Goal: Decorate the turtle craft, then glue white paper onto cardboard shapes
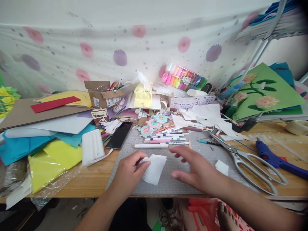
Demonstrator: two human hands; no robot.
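Observation:
My left hand (132,169) pinches a folded white tissue (156,168) between thumb and fingers, above the front of the grey cutting mat (115,179). To the right of the tissue, my right hand (192,165) is open, its thumb and fingers apart with nothing between them. Just beyond both hands lie several markers (151,146) in a loose row. A small white paper piece (221,167) rests on the mat by my right wrist. Large metal scissors (243,158) lie farther right, beside a blue glue gun (276,157).
A black phone (119,135) and a white power bank (93,146) with a cable lie left. Coloured sheets (57,157) pile up at far left. Behind stand a cardboard box (102,94), a yellow tissue pack (143,95) and a clay set (184,77). Green flower artwork (262,86) leans right.

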